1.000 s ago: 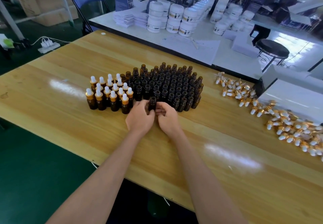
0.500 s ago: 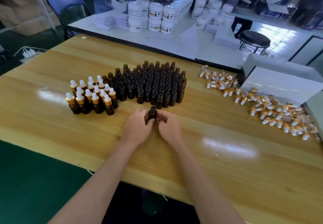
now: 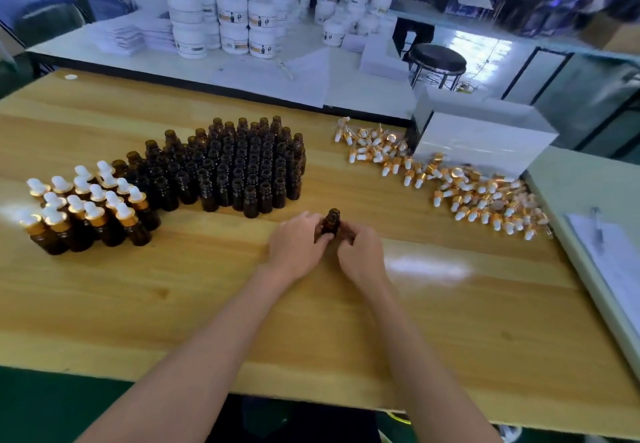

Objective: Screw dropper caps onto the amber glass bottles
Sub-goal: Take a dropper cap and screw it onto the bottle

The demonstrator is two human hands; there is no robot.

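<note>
Single uncapped amber bottle (image 3: 331,223) stood upright on the wooden surface (image 3: 173,304), just in front of the main block of uncapped bottles (image 3: 239,165) and apart from it. Left hand (image 3: 298,245) had its grip closed on the bottle's lower body, thumb and fingers curled round the left side. Right hand (image 3: 360,252) met it from the other side, fingers curled in against the glass; grip closed, with nothing but the bottle seen in it. Bottle mouth was open, no cap on it. Capped bottles (image 3: 86,207), white bulbs over gold collars, stood grouped at the left end, touching the uncapped block. Loose dropper caps (image 3: 467,193) lay scattered in a band to the right, well apart from both hands, running up against a white box (image 3: 481,138). A pen (image 3: 597,228) lay on paper at the far right edge. White jars (image 3: 225,27) were stacked on the bench behind.
</note>
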